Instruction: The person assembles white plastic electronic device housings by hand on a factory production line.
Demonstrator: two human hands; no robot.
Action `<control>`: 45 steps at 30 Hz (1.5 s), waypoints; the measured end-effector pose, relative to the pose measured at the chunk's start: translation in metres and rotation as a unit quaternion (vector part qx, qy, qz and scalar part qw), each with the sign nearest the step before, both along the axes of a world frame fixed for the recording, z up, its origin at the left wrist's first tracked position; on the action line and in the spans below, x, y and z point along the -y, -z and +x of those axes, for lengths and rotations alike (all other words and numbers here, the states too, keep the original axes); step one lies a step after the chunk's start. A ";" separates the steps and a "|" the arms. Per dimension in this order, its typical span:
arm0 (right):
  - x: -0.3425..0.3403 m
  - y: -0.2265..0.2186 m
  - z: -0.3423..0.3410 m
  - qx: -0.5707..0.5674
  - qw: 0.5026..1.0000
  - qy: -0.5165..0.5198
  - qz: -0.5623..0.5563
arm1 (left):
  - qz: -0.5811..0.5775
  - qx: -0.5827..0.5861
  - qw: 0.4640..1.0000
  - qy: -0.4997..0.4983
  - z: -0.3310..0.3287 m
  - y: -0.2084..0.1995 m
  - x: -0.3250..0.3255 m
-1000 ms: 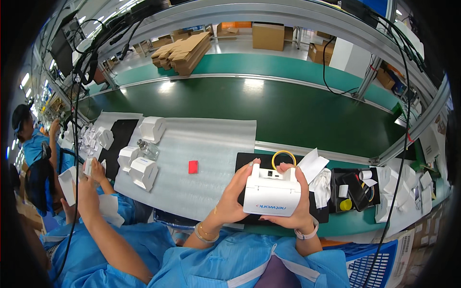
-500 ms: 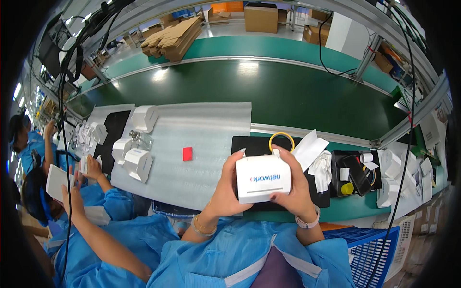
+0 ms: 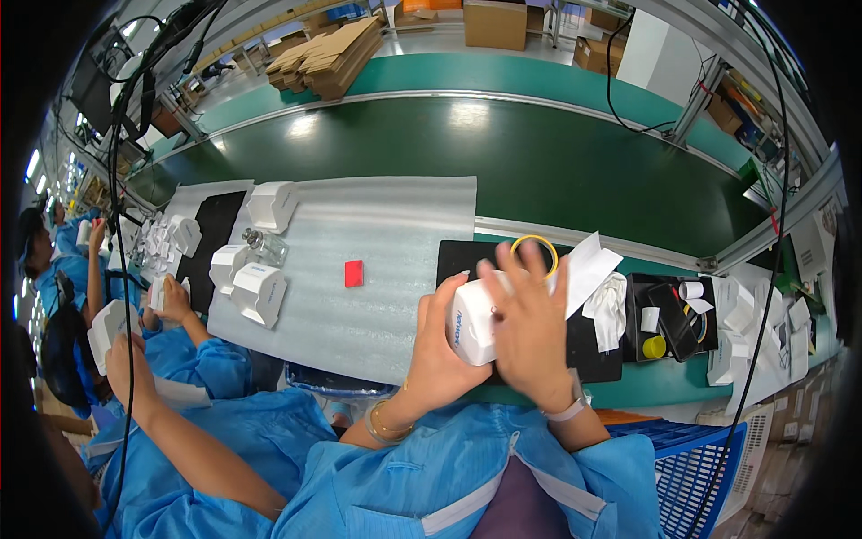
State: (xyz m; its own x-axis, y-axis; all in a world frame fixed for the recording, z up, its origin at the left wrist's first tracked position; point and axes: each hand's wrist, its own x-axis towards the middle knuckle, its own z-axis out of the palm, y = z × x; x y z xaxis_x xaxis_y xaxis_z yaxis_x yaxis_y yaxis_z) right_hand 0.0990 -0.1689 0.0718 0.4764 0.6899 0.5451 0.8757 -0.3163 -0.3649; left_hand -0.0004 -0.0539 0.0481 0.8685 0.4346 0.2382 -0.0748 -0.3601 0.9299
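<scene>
A white box-shaped plastic housing with blue lettering is held over the black mat, turned on its side. My left hand grips it from the left. My right hand is over its right side, fingers spread and smeared by motion; whether the palm touches the housing I cannot tell. Behind that hand lies a yellow tape roll, partly covered. Folded white paper and a crumpled white cloth lie to its right.
On the grey foam sheet are a red block, a clear bottle and several white housings. A black tray of small items stands right, above a blue basket. At left, a co-worker's hand holds a white piece.
The housing has turned from facing me to sideways, its lettering now to the left. My right hand has let go of its edge and opened over it. My left hand still holds on.
</scene>
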 end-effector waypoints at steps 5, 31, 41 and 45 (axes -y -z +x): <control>0.014 0.014 0.026 -0.096 0.992 0.023 0.083 | -0.172 -0.002 0.983 0.064 0.004 0.000 -0.002; 0.033 0.014 0.015 -0.577 0.750 -0.157 0.282 | -0.779 0.022 0.554 0.293 0.009 0.040 -0.015; 0.023 0.014 0.012 -0.656 0.629 -0.126 0.396 | -0.764 0.017 0.580 0.283 0.012 0.025 -0.010; 0.021 0.015 0.019 -0.713 0.571 -0.114 0.390 | -0.724 0.006 0.636 0.268 0.005 0.007 -0.012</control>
State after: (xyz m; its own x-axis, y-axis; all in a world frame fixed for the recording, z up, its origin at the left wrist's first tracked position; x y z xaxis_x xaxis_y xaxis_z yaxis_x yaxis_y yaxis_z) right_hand 0.1184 -0.1897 0.0571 0.7656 0.6352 -0.1019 -0.5029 0.4921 -0.7106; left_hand 0.0042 -0.0422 0.0412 0.9863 -0.1507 -0.0671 0.1630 0.9526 0.2567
